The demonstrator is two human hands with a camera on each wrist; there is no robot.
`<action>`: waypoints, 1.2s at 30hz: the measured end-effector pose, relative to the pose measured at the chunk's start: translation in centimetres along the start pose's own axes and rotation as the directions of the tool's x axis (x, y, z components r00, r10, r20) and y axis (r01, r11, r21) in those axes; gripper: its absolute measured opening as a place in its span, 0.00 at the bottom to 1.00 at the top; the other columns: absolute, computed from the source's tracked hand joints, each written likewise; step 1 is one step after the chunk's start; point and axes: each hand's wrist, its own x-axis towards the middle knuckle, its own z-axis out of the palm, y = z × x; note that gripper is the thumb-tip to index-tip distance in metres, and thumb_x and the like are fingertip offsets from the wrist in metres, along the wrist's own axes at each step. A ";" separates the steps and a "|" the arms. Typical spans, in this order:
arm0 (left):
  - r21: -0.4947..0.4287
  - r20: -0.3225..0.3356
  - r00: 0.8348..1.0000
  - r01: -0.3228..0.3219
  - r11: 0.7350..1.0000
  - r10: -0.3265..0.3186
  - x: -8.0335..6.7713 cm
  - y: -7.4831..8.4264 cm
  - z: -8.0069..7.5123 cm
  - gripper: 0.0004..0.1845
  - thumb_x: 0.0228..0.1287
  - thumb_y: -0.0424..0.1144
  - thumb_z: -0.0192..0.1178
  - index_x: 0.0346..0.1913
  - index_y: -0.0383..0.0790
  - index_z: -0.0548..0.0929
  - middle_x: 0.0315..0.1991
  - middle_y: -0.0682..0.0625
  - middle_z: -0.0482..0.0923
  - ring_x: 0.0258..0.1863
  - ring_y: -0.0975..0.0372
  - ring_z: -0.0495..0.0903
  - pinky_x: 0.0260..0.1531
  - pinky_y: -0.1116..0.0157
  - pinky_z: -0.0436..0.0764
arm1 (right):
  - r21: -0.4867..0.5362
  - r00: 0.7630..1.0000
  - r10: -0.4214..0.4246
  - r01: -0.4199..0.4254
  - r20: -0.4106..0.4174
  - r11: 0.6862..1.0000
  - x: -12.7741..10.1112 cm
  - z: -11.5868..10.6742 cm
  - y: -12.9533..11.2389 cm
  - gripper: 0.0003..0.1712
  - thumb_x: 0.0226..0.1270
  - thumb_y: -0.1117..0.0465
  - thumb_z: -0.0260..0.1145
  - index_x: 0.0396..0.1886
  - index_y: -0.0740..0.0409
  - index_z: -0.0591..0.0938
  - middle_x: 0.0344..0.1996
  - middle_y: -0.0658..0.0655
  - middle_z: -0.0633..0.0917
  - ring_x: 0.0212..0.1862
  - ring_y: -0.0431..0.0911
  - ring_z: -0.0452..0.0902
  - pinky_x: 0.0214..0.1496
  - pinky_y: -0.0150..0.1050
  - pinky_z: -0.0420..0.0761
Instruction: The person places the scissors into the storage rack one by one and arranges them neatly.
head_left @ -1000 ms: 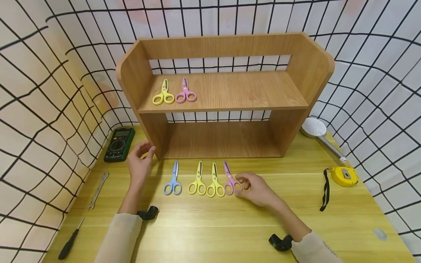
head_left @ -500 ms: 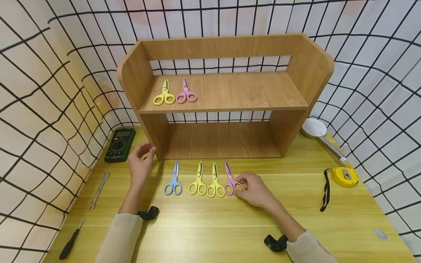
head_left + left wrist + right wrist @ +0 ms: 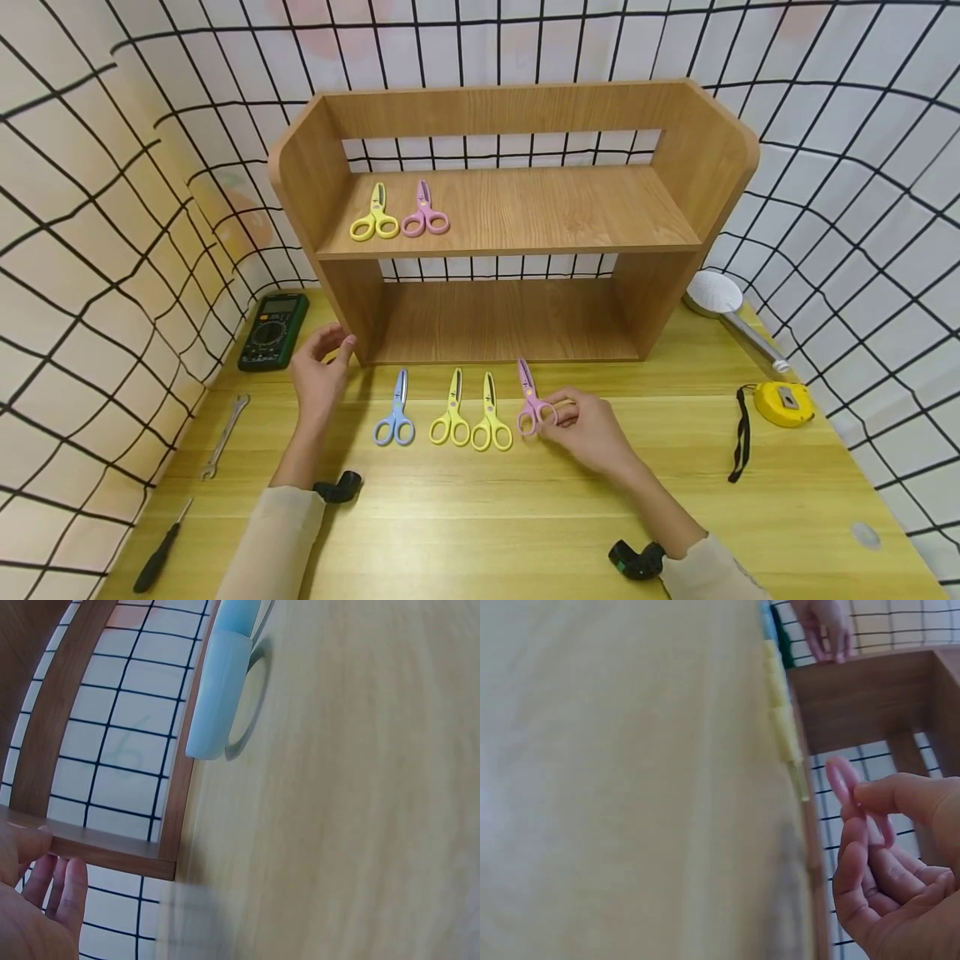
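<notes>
In the head view my right hand (image 3: 592, 433) pinches a pair of pink-purple scissors (image 3: 531, 403) by one handle loop, blades pointing toward the shelf. The right wrist view shows the pink handle loops (image 3: 839, 780) between thumb and fingers, off the table. My left hand (image 3: 318, 372) rests its fingertips at the left side panel of the wooden shelf (image 3: 510, 248), fingers loosely bent. To the left of the held pair lie two yellow scissors, one (image 3: 490, 412) nearer and another (image 3: 452, 408) beside it, then blue scissors (image 3: 397, 408). Yellow scissors (image 3: 377, 215) and purple scissors (image 3: 424, 212) lie on the upper shelf.
Left on the wooden table (image 3: 465, 533) are a green multimeter (image 3: 272, 332), a wrench (image 3: 223, 437) and a screwdriver (image 3: 161, 550). At right are a metal ladle-like tool (image 3: 716, 293) and a yellow tape measure (image 3: 783, 404) with a black strap. Grid-patterned cloth surrounds the table.
My right hand has picked up the purple scissors, raising them slightly and shifting them toward the shelf, away from the nearest yellow pair. My left hand has stayed at the shelf's side.
</notes>
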 end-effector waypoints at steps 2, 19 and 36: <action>0.009 0.001 1.000 0.003 1.000 -0.003 0.0 0.0 0.0 0.16 0.69 0.44 0.69 0.56 0.42 0.86 0.50 0.46 0.88 0.48 0.68 0.84 0.43 0.78 0.79 | 0.029 1.000 0.002 -0.002 -0.010 1.000 -0.2 -0.5 -0.7 0.19 0.60 0.64 0.77 0.51 0.57 0.85 0.28 0.52 0.90 0.32 0.42 0.85 0.36 0.33 0.83; -0.003 -0.003 1.000 0.006 1.000 -0.006 0.0 0.0 0.1 0.16 0.68 0.44 0.70 0.54 0.42 0.86 0.48 0.46 0.88 0.47 0.69 0.83 0.42 0.78 0.80 | 0.175 0.975 -0.211 0.220 -0.066 0.960 -1.4 -6.6 -12.1 0.22 0.63 0.60 0.78 0.55 0.57 0.83 0.35 0.54 0.91 0.34 0.44 0.83 0.36 0.34 0.84; -0.021 -0.004 1.000 0.019 1.000 -0.019 0.1 0.1 0.0 0.15 0.68 0.42 0.70 0.54 0.43 0.87 0.49 0.45 0.88 0.45 0.70 0.83 0.39 0.79 0.80 | -0.019 0.973 -0.175 0.174 -0.148 0.985 10.8 -8.5 -22.0 0.26 0.65 0.52 0.76 0.59 0.58 0.82 0.41 0.55 0.92 0.40 0.41 0.83 0.37 0.33 0.76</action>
